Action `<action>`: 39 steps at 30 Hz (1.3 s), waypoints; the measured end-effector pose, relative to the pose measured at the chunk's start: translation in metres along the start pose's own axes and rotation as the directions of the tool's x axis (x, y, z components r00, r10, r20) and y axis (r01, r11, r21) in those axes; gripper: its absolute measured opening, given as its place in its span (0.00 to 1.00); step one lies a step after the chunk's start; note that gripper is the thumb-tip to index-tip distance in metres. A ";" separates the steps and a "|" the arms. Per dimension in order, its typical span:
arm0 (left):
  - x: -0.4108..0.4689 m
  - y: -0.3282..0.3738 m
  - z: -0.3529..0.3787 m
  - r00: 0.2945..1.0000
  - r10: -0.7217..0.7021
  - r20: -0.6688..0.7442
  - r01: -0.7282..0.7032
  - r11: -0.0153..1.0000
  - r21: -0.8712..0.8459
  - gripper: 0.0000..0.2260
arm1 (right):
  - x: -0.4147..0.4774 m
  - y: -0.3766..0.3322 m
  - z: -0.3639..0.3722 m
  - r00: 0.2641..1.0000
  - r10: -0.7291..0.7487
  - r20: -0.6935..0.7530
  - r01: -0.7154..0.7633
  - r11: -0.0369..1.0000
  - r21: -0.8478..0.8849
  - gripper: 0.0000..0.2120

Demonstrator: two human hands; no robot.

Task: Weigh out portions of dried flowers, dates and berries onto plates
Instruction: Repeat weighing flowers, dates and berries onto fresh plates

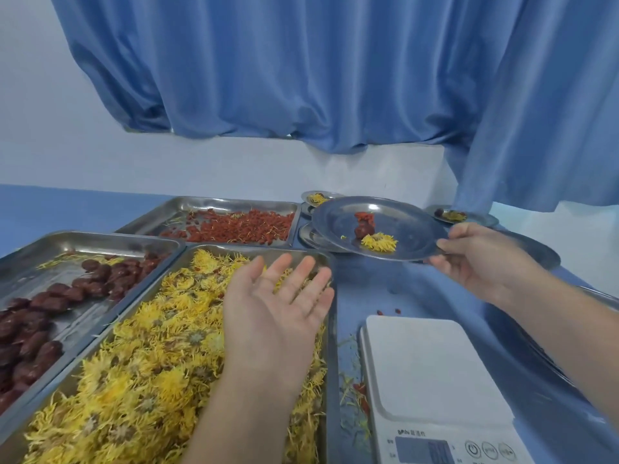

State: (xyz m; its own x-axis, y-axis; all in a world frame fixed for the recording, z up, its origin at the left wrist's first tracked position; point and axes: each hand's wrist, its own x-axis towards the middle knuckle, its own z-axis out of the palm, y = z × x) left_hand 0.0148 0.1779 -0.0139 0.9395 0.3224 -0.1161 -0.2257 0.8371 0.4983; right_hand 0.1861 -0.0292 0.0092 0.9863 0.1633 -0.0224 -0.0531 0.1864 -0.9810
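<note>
Flower tray [332, 363] nearest; plate [338, 222] carries flower [379, 242], date [363, 230], berries [364, 216].

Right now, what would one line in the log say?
right hand: holds plate by rim | plate: berries, a date, a flower | left hand: open, palm up, over flower tray

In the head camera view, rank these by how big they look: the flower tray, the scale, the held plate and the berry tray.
1. flower tray
2. scale, though nearest the camera and cropped
3. held plate and berry tray: alike, both farther off, so unranked
</note>
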 end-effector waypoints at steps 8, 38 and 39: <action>0.002 0.015 -0.005 0.999 0.011 -0.030 -0.017 0.981 -0.192 0.18 | 0.093 0.036 0.057 0.980 0.167 -0.109 -0.150 0.978 0.147 0.11; 0.001 0.019 0.008 0.998 0.052 -0.031 -0.058 0.964 -0.260 0.18 | 0.184 0.088 0.098 0.935 0.285 -0.211 -0.315 0.941 -0.122 0.18; 0.000 0.019 0.008 0.998 0.054 -0.029 -0.060 0.964 -0.257 0.18 | 0.182 0.086 0.098 0.935 0.292 -0.203 -0.325 0.933 -0.154 0.17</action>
State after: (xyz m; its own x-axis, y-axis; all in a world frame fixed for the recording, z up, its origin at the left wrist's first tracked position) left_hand 0.0128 0.1906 0.0027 0.9179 0.3800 -0.1141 -0.3403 0.9018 0.2664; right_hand 0.3453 0.1114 -0.0607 0.9381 0.0103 -0.3462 -0.3458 -0.0280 -0.9379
